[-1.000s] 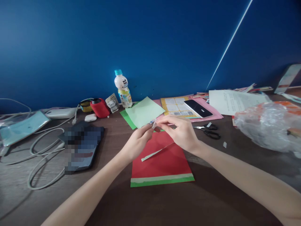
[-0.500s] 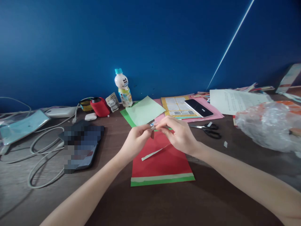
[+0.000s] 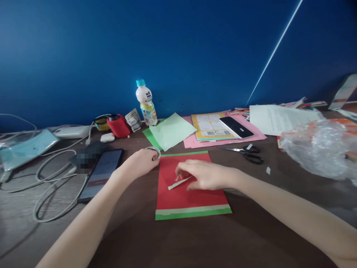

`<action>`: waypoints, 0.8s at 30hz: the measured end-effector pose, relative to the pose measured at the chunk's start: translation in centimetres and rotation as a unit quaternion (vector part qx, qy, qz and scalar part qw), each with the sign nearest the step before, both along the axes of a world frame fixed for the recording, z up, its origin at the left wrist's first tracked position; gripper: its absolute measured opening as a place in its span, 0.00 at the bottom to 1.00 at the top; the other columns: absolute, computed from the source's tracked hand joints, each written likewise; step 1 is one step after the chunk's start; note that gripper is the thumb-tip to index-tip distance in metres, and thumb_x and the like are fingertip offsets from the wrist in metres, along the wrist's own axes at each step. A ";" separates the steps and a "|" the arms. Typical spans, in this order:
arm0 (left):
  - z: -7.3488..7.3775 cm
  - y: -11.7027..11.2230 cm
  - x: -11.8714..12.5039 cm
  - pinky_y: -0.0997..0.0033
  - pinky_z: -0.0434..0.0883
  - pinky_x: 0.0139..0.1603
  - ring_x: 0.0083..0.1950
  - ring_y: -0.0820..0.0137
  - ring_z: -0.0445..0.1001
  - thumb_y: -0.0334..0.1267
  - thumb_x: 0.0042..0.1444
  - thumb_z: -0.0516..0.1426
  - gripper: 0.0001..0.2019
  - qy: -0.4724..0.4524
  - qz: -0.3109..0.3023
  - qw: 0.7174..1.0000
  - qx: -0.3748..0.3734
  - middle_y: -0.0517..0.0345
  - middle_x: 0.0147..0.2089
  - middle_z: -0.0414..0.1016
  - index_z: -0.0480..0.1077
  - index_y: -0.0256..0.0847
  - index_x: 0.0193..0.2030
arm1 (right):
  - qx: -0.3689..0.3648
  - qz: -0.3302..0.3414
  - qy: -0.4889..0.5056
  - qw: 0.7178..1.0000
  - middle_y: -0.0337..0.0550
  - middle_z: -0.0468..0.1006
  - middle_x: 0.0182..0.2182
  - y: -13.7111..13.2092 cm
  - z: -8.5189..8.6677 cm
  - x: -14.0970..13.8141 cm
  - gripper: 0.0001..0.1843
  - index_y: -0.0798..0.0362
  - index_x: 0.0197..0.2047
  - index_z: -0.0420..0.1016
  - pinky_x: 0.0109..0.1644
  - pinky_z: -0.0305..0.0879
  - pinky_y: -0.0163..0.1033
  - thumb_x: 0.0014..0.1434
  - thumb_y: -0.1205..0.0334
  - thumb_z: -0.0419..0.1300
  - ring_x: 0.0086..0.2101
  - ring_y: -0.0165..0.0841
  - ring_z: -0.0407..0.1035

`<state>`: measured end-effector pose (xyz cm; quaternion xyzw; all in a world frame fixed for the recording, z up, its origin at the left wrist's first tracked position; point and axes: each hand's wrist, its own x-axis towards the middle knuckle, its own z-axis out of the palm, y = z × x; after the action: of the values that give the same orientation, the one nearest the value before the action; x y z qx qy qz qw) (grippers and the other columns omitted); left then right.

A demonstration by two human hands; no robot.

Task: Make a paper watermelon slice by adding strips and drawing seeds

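Note:
A red sheet (image 3: 189,197) with a pale and green band along its near edge lies on the brown table in front of me. A thin pale paper strip (image 3: 178,183) rests on it. My right hand (image 3: 203,174) lies low over the red sheet, fingertips pinched at the strip's upper end. My left hand (image 3: 141,162) sits at the sheet's top left corner, fingers closed round a small roll of tape (image 3: 154,150) set on the table.
A phone (image 3: 100,174) and white cables (image 3: 52,175) lie to the left. Behind are a drink bottle (image 3: 145,103), a red pouch (image 3: 118,125), light green paper (image 3: 171,130), a second phone (image 3: 235,127) on pink paper, scissors (image 3: 245,152) and a plastic bag (image 3: 318,149) at right.
Both hands came down from in front of me. The left hand moved left and lowered the tape roll to the table; the right hand dropped onto the red sheet by the strip.

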<state>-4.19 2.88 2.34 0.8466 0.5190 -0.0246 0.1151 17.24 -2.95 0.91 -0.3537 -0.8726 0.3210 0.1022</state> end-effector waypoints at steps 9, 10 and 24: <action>0.6 -0.5 1.0 0.70 0.63 0.40 0.40 0.65 0.69 0.42 0.51 0.48 0.12 -0.107 -0.046 0.993 0.005 0.55 0.38 0.72 0.69 0.40 0.36 | -0.021 -0.074 0.084 0.994 0.41 0.71 0.35 0.4 -1.0 0.0 0.10 0.51 0.37 0.58 0.35 0.60 0.35 0.53 0.74 0.49 0.35 0.30 0.66; 0.7 -0.7 1.3 0.71 0.63 0.41 0.40 0.67 0.69 0.42 0.52 0.48 0.12 -0.133 -0.056 0.989 -0.037 0.57 0.38 0.72 0.69 0.41 0.37 | -0.032 -0.090 0.101 0.990 0.41 0.71 0.35 0.6 -0.9 0.1 0.11 0.51 0.38 0.57 0.36 0.60 0.36 0.53 0.74 0.49 0.35 0.30 0.66; -1.7 -2.0 3.2 0.73 0.71 0.30 0.30 0.69 0.75 0.38 0.47 0.56 0.10 -0.383 0.099 0.807 -0.438 0.45 0.37 0.76 0.70 0.32 0.33 | 0.118 -0.234 0.194 0.945 0.41 0.66 0.35 1.7 -0.9 0.7 0.02 0.52 0.31 0.62 0.44 0.57 0.40 0.53 0.65 0.54 0.40 0.32 0.61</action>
<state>-0.99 0.92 0.59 0.5910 0.4483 0.0884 0.6648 17.97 -1.24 0.04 -0.4647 -0.7600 0.2452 0.3825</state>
